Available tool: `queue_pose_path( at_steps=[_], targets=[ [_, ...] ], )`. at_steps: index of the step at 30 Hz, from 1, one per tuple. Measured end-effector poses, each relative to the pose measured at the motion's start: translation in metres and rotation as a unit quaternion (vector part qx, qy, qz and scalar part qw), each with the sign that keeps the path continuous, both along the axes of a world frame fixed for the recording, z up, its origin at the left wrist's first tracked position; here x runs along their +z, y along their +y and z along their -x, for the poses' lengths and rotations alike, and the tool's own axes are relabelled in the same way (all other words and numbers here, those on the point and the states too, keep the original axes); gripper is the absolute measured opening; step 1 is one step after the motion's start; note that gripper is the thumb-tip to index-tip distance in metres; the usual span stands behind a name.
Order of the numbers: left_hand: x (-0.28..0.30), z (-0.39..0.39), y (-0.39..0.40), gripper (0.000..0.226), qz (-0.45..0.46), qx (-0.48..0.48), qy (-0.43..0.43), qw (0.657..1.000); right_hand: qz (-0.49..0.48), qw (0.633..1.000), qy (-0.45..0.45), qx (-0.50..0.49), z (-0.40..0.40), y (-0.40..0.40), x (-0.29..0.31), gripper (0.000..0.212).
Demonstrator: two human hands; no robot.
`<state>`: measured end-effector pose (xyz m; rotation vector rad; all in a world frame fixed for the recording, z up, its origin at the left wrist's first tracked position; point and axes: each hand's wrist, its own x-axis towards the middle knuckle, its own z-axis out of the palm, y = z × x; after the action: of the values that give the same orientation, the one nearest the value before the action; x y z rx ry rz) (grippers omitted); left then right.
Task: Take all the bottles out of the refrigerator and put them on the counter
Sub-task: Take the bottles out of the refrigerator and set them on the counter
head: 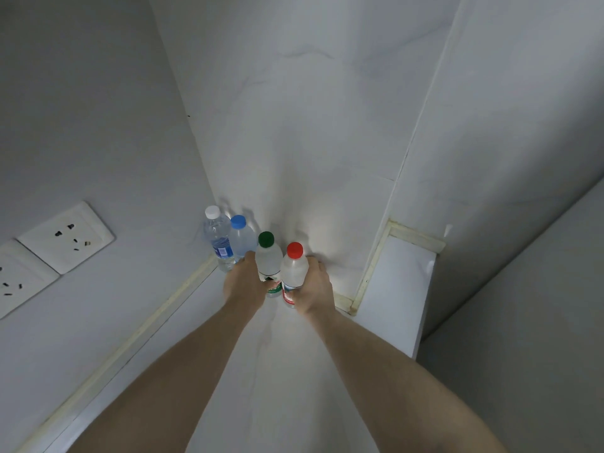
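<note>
Several plastic bottles stand in a row at the back of the white counter (287,371), near the corner of the walls. My left hand (243,287) is wrapped around the green-capped bottle (268,256). My right hand (313,289) grips the red-capped bottle (294,266) beside it. Both bottles are upright, with their bases hidden behind my hands. To their left stand a blue-capped bottle (242,238) and a white-capped bottle with a blue label (217,235), neither of them held. The refrigerator is out of view.
Two white wall sockets (65,237) sit on the left wall above the counter. A white boxed ledge (395,289) rises at the right end of the counter. The back wall is pale marble tile.
</note>
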<state>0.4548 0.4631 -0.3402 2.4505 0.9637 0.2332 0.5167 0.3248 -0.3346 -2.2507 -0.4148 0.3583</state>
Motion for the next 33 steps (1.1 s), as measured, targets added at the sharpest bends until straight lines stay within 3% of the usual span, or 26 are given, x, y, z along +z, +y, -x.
queue_pose_path(
  at_steps=[9, 12, 18, 24, 28, 33],
  targets=[
    [0.035, 0.042, -0.007, 0.07, 0.002, -0.024, 0.019, 1.0, 0.01, 0.999, 0.04, 0.013, 0.029, -0.054, 0.033, 0.076],
    [0.056, 0.069, -0.036, 0.066, 0.028, -0.028, -0.019, 0.999, 0.012, 0.999, 0.04, 0.031, 0.057, -0.092, 0.047, 0.079],
    [0.102, 0.137, -0.137, 0.058, 0.087, -0.143, -0.126, 0.978, -0.001, 0.997, 0.071, 0.017, 0.137, -0.197, 0.083, 0.069],
    [0.139, 0.201, -0.218, 0.051, 0.088, -0.21, -0.121, 0.966, -0.047, 0.998, 0.048, -0.022, 0.205, -0.298, 0.125, 0.061],
    [0.163, 0.251, -0.284, 0.048, 0.189, -0.234, -0.135, 0.944, -0.087, 0.994, 0.048, -0.056, 0.261, -0.376, 0.163, 0.055],
    [0.195, 0.314, -0.377, 0.044, 0.206, -0.311, -0.152, 0.915, -0.132, 0.983, 0.026, -0.122, 0.343, -0.467, 0.201, 0.049]
  ],
)
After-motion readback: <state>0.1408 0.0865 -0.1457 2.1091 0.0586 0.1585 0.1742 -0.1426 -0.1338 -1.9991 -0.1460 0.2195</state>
